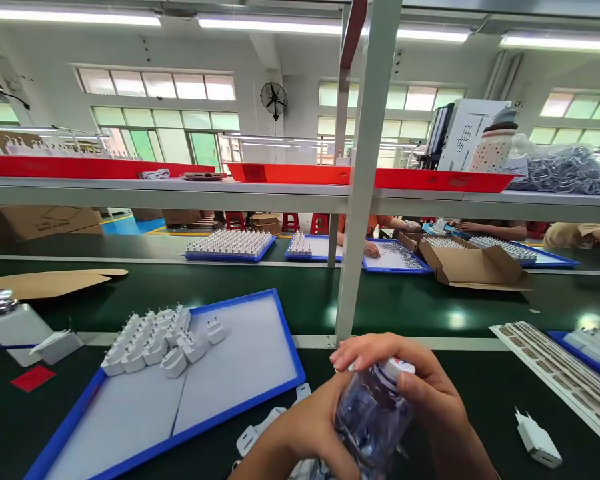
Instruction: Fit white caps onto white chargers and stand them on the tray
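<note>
A clear plastic bottle [373,417] is tilted in front of me, held between both hands. My left hand [315,420] is closed round its side, with some fingers hidden behind it. My right hand [425,383] grips the white cap [398,368] at the top, thumb on the near side and fingers over it. Whether the cap is loose cannot be made out. Left of my hands lies a blue-rimmed white tray [250,343] bearing several white plug chargers [155,340]. White pieces [260,427] lie partly hidden beside my left forearm.
A single white charger [537,437] lies at the right, near long strips [555,380]. A metal post [363,167] rises beyond my hands to a shelf [180,193]. At left stand a white pump bottle [17,327] and red card [33,378]. Co-workers sit across the bench.
</note>
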The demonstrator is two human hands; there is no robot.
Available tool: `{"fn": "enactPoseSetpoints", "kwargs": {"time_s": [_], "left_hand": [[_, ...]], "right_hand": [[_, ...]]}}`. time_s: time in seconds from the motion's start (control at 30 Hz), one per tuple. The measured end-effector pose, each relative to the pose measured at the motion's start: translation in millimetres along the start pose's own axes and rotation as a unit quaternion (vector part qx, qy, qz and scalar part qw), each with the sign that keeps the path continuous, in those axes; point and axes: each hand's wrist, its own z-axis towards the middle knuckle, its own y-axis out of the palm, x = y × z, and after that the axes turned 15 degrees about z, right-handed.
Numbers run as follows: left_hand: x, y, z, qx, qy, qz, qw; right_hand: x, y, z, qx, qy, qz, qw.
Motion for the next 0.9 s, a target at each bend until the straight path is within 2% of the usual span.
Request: {"fn": "enactPoseSetpoints", "kwargs": {"time_s": [0.03,0.1,0.17,0.2,0.23,0.27,0.3,0.33,0.4,0.43,0.47,0.5,0.53,0.6,0.7,0.8,0.83,0.9], "left_hand": [[0,3.9,0,0.032,-0.018,0.018,0.999],[0,11.8,1,0.16,-0.069,0.109,0.979],[-1,15.8,1,0.3,-0.113,0.229,0.919],[-1,15.2,1,0.349,-0.123,0.274,0.888],[-1,12.9,1,0.373,-0.127,0.3,0.869],[-1,9.0,0,0.371,-0.127,0.302,0.869],[-1,4.3,-1,0.343,-0.123,0.279,0.888],[-1,-0.6,-2,0.293,-0.115,0.236,0.919],[-3,-8.1,-3,0.135,-0.097,0.118,0.979],[-6,-9.8,-2,0.041,-0.089,0.059,0.993],[-10,-9.7,-1,-0.037,-0.084,0.01,0.996],[-15,-8.0,1,-0.089,-0.081,-0.022,0.993],[-19,-5.1,3,-0.11,-0.08,-0.037,0.99],[-25,2.4,7,-0.072,-0.071,-0.027,0.995],[-22,11.5,9,0.031,-0.039,0.036,0.998],[-17,12.8,8,0.105,-0.029,0.073,0.991],[-19,11.7,8,0.107,-0.038,0.074,0.991],[-28,8.8,9,0.059,-0.061,0.057,0.995]], "right_hand": [[0,3,-1,0.026,0.004,-0.039,0.999],[3,8,-3,0.111,0.023,-0.145,0.983],[9,12,-2,0.207,0.045,-0.252,0.944],[13,14,0,0.246,0.058,-0.288,0.924],[16,14,2,0.271,0.067,-0.306,0.91],[18,14,4,0.28,0.072,-0.304,0.908],[18,13,6,0.273,0.074,-0.284,0.916],[17,11,8,0.253,0.072,-0.247,0.933],[13,7,9,0.179,0.057,-0.129,0.974],[10,5,8,0.135,0.057,-0.052,0.988],[7,4,6,0.091,0.062,0.026,0.994],[6,2,4,0.054,0.07,0.095,0.992],[4,2,1,0.03,0.079,0.145,0.986],[3,1,-3,0.031,0.093,0.17,0.981],[2,1,-4,0.103,0.11,0.097,0.984],[0,2,1,0.139,0.132,0.048,0.98],[-1,2,2,0.143,0.133,0.047,0.98],[-1,3,2,0.143,0.126,0.064,0.98]]}}
